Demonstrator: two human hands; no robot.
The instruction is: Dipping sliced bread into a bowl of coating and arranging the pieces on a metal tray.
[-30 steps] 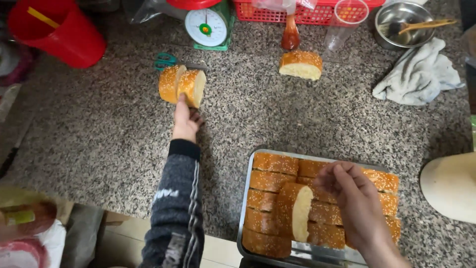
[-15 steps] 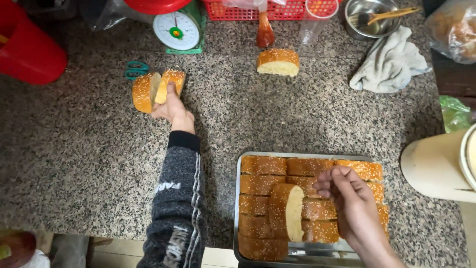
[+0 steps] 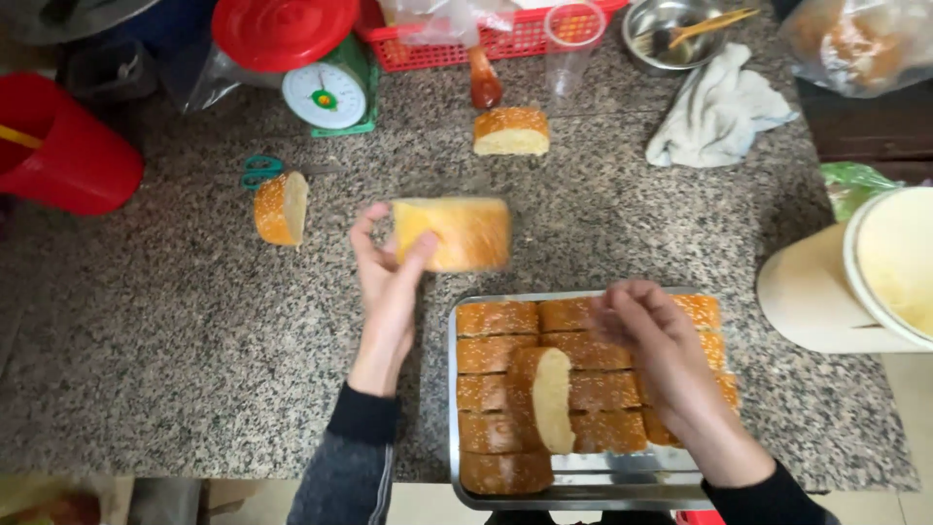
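My left hand [image 3: 387,282] holds a sesame-topped bread piece [image 3: 455,233] above the granite counter, just left of the metal tray [image 3: 583,476]. The tray is filled with several sesame-topped bread pieces [image 3: 496,319], and one piece [image 3: 546,397] lies on top of them with its pale cut face up. My right hand [image 3: 653,340] hovers over the tray's right half with fingers curled, touching the bread there and holding nothing I can see. Another bread piece [image 3: 281,207] stands on the counter at the left, and one more [image 3: 511,131] sits further back.
At the back stand a green kitchen scale with a red bowl [image 3: 326,87], a red basket [image 3: 486,39], a plastic cup [image 3: 573,39], a steel bowl [image 3: 675,29] and a white cloth [image 3: 714,112]. Scissors [image 3: 262,170] lie by a red bucket [image 3: 63,151]. A cream container [image 3: 865,282] is at right.
My left hand took one bread piece from the pair on the counter and brought it toward the tray. One piece stays behind. My right hand let go of the piece lying on the tray.
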